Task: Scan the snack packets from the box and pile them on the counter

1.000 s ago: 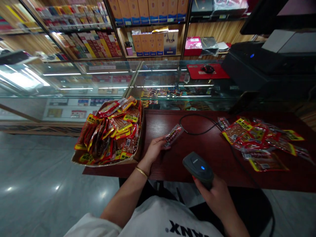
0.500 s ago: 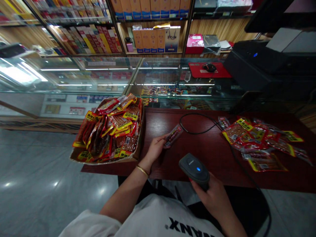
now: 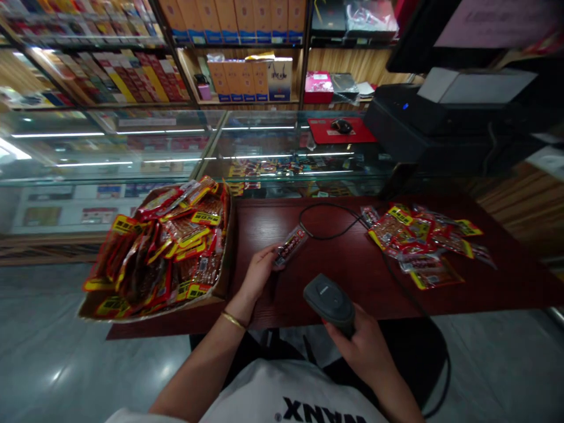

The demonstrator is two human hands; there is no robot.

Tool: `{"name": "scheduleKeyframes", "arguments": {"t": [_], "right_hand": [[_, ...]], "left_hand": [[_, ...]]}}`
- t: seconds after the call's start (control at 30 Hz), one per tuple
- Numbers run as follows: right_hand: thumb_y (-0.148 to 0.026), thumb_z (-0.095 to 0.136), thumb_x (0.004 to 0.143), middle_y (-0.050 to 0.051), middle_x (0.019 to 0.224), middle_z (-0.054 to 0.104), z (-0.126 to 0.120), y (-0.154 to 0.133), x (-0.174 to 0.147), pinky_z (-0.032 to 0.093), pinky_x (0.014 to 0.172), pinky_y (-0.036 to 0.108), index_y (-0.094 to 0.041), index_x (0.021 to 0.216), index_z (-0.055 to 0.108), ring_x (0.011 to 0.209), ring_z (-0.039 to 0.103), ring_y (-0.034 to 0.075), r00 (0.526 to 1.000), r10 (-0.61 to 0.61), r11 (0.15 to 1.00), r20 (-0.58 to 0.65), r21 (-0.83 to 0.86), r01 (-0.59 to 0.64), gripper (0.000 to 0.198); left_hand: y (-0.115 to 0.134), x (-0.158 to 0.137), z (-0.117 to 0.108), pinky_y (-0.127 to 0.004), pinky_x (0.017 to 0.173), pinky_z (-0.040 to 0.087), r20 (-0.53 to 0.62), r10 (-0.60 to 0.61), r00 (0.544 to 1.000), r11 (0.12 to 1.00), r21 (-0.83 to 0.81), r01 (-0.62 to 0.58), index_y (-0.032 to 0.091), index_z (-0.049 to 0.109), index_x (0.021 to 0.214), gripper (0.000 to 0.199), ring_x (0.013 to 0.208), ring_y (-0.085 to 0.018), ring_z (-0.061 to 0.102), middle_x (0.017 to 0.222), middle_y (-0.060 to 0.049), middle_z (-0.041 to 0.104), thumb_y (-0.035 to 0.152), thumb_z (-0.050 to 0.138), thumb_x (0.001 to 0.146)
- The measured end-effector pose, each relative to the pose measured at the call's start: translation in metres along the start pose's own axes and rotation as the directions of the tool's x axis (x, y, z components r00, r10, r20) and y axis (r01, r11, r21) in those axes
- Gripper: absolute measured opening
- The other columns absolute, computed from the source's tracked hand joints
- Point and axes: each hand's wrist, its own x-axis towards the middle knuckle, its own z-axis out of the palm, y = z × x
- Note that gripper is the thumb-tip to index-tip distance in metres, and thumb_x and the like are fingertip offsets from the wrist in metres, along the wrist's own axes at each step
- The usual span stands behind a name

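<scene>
My left hand (image 3: 259, 269) pinches the near end of a narrow snack packet (image 3: 289, 247), dark with pale lettering, just above the dark red table (image 3: 264, 214). In my right hand (image 3: 363, 341) is a dark handheld barcode scanner (image 3: 329, 299), its head pointing toward the packet and its blue light not showing. To the left stands an open cardboard box (image 3: 227, 258) heaped with red and yellow snack packets (image 3: 176, 235). A loose pile of similar packets (image 3: 418, 232) lies on the table's right side.
A black cable (image 3: 324, 238) loops across the table and runs down past its front edge at right. Behind the table is a glass display counter (image 3: 259, 141). A red mouse pad (image 3: 317, 132) with a mouse (image 3: 341, 125) and a dark machine (image 3: 396, 132) are at the back right.
The view has swung to the right, so everything appears farther left. The scanner's blue light has gone out. Both hands keep hold of the same things.
</scene>
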Motion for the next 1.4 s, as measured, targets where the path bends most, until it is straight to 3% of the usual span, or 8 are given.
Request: {"name": "scheduleKeyframes", "arguments": {"t": [0.2, 0.43, 0.53, 0.7, 0.83, 1.07, 1.17, 1.4], "right_hand": [[-0.032, 0.062, 0.088, 0.01, 0.102, 0.079, -0.012, 0.005, -0.007, 0.058, 0.089, 0.039, -0.019, 0.105, 0.075, 0.098, 0.075, 0.029, 0.994, 0.109, 0.992, -0.026, 0.061, -0.108, 0.025], [-0.032, 0.064, 0.086, 0.012, 0.101, 0.08, -0.024, 0.017, -0.02, 0.059, 0.087, 0.039, -0.018, 0.104, 0.075, 0.096, 0.076, 0.03, 0.986, 0.139, 0.99, -0.09, 0.051, -0.135, 0.026], [-0.034, 0.064, 0.086, 0.013, 0.103, 0.08, -0.027, 0.017, -0.02, 0.059, 0.087, 0.039, -0.017, 0.105, 0.075, 0.096, 0.076, 0.03, 0.979, 0.163, 0.986, -0.122, 0.054, -0.157, 0.028], [-0.035, 0.062, 0.087, 0.011, 0.104, 0.08, -0.026, 0.015, -0.014, 0.059, 0.088, 0.038, -0.018, 0.107, 0.075, 0.098, 0.076, 0.029, 0.989, 0.134, 0.99, -0.069, 0.049, -0.131, 0.029], [-0.04, 0.063, 0.087, 0.011, 0.101, 0.081, -0.014, 0.02, -0.008, 0.06, 0.085, 0.039, -0.019, 0.103, 0.077, 0.095, 0.077, 0.031, 0.996, 0.086, 0.996, -0.022, 0.035, -0.085, 0.029], [-0.046, 0.064, 0.09, 0.009, 0.101, 0.082, 0.009, 0.008, 0.013, 0.061, 0.084, 0.036, -0.022, 0.104, 0.076, 0.096, 0.078, 0.03, 0.997, -0.044, 0.998, 0.065, 0.046, 0.041, 0.03], [-0.047, 0.064, 0.089, 0.009, 0.1, 0.082, 0.013, -0.005, 0.019, 0.062, 0.082, 0.035, -0.022, 0.103, 0.077, 0.094, 0.079, 0.03, 0.994, -0.076, 0.997, 0.074, 0.032, 0.074, 0.031], [-0.047, 0.065, 0.087, 0.009, 0.099, 0.083, 0.012, 0.002, 0.014, 0.063, 0.082, 0.035, -0.022, 0.102, 0.078, 0.093, 0.08, 0.03, 0.996, -0.061, 0.998, 0.063, -0.017, 0.063, 0.033]], "left_hand": [[0.005, 0.023, 0.073, -0.022, 0.058, 0.053, 0.221, -0.18, 0.959, 0.981, 0.106, 0.16, 0.019, 0.08, 0.104, 0.034, 0.071, -0.014, 0.064, 0.093, -0.005, 0.077, 0.02, 0.066, 0.073], [0.021, 0.065, 0.229, -0.028, 0.077, 0.055, 0.609, -0.275, 0.744, 0.961, 0.158, 0.226, 0.013, 0.075, 0.107, 0.03, 0.074, -0.013, 0.065, 0.092, -0.009, 0.075, 0.018, 0.062, 0.081], [0.024, 0.069, 0.249, -0.031, 0.088, 0.053, 0.584, -0.26, 0.769, 0.962, 0.221, 0.158, 0.013, 0.075, 0.105, 0.026, 0.087, -0.016, 0.067, 0.098, -0.01, 0.075, 0.018, 0.064, 0.082], [0.025, 0.029, 0.172, -0.032, 0.096, 0.049, 0.416, 0.123, 0.901, 0.966, 0.157, -0.204, 0.016, 0.076, 0.107, 0.027, 0.103, -0.02, 0.066, 0.114, -0.01, 0.075, 0.018, 0.064, 0.083], [0.058, -0.035, 0.056, -0.031, 0.091, 0.052, 0.275, 0.388, 0.88, 0.786, 0.4, -0.472, 0.019, 0.076, 0.113, 0.029, 0.101, -0.021, 0.07, 0.111, -0.008, 0.077, 0.025, 0.058, 0.092], [0.117, -0.111, -0.112, -0.038, 0.093, 0.052, -0.144, 0.681, 0.718, 0.239, 0.971, -0.031, 0.019, 0.074, 0.105, 0.026, 0.099, -0.026, 0.069, 0.105, -0.008, 0.076, 0.034, 0.058, 0.091], [0.12, -0.112, -0.14, -0.043, 0.097, 0.051, -0.13, 0.716, 0.686, 0.054, 0.99, 0.13, 0.019, 0.072, 0.111, 0.03, 0.106, -0.03, 0.065, 0.112, -0.011, 0.073, 0.038, 0.057, 0.092], [0.121, -0.066, -0.134, -0.057, 0.119, 0.029, 0.061, 0.651, 0.756, -0.142, 0.989, 0.042, 0.018, 0.048, 0.15, 0.06, 0.151, -0.038, 0.033, 0.158, -0.015, 0.048, 0.033, 0.056, 0.092]]}}
